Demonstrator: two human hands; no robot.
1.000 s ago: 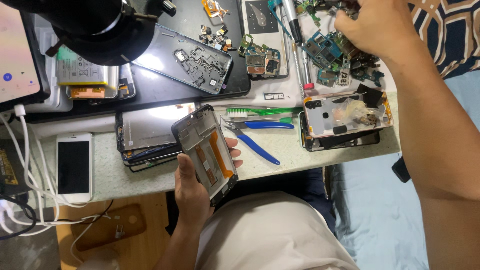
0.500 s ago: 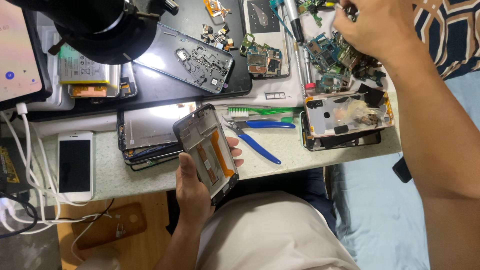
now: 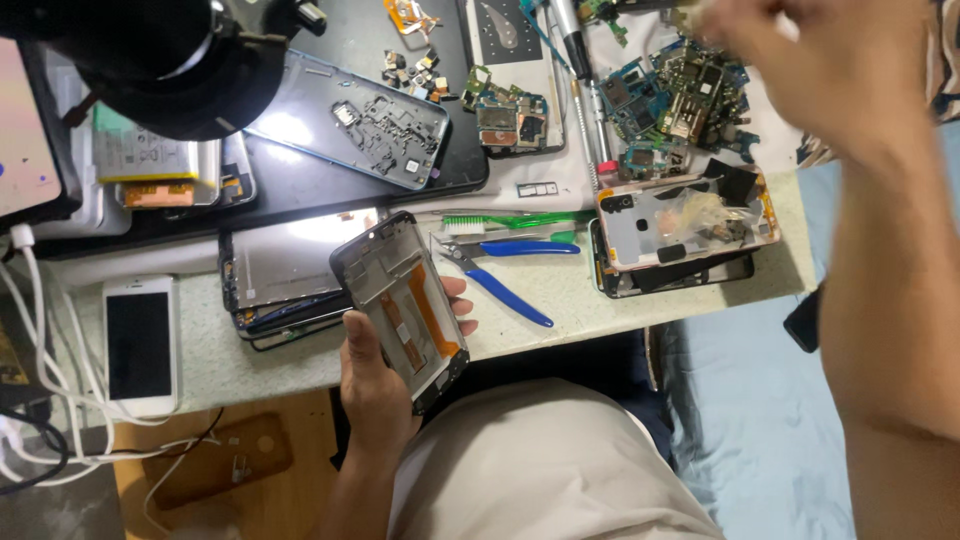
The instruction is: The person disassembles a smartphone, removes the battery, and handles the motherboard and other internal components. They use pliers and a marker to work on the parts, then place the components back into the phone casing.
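Head view: left hand [image 3: 375,375] gripping opened phone frame [image 3: 402,305], fingers wrapped round its edges above the lap. Right hand [image 3: 800,60] blurred over circuit boards [image 3: 670,100]; grip unreadable. Best kept level, 1 steady hold.

Pliers [image 3: 500,272] lie right of phone frame [image 3: 405,305].

The scene is evenly and brightly lit from above, glare is thrown off the glossy screen panel [image 3: 290,262] on the worktop [image 3: 560,300], soft shadows are cast beneath objects, and the raised right hand [image 3: 800,60] is smeared by motion blur.
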